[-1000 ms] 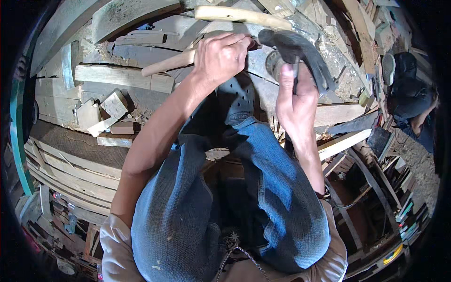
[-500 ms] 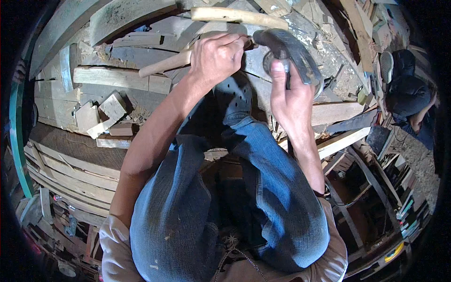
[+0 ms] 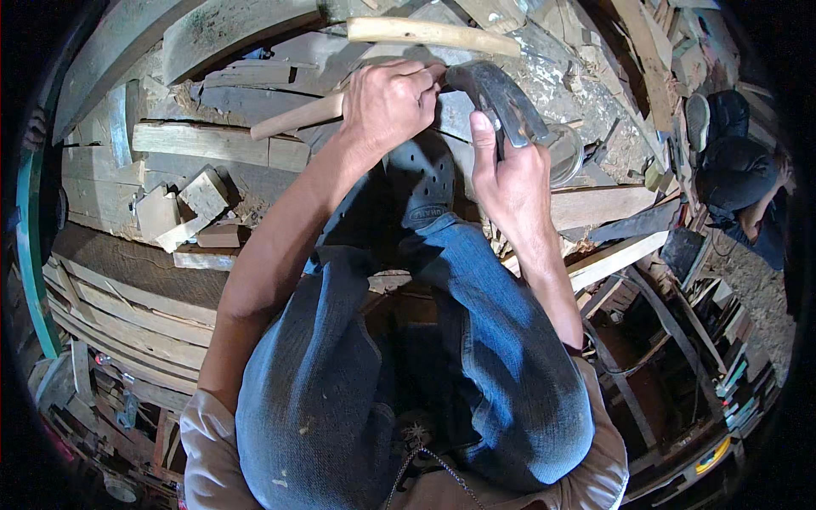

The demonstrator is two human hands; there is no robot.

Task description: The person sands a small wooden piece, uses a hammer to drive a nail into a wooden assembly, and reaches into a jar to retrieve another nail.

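My left hand (image 3: 391, 100) is closed in a fist around a pale wooden stick (image 3: 297, 117), whose rounded end sticks out to the left. A small dark tip shows at the other side of the fist, too shaded to name. My right hand (image 3: 514, 183) grips a claw hammer (image 3: 501, 93) with the thumb along it. The hammer's striking end lies right beside the left fist and the dark tip; its claw points back over my right fingers. Most of the hammer's handle is hidden by my hand. A round clear container (image 3: 565, 157) stands just right of that hand.
A long pale wood piece (image 3: 433, 34) lies beyond my hands. Wood blocks (image 3: 200, 200) sit at the left, near a stack of planks (image 3: 136, 314). My shoe (image 3: 422, 174) is under the hands. Another person (image 3: 739, 174) crouches at the far right.
My right hand and the hammer have shifted left and the hammer's head has swung closer to the left fist, uncovering the round container. The left hand has barely moved.
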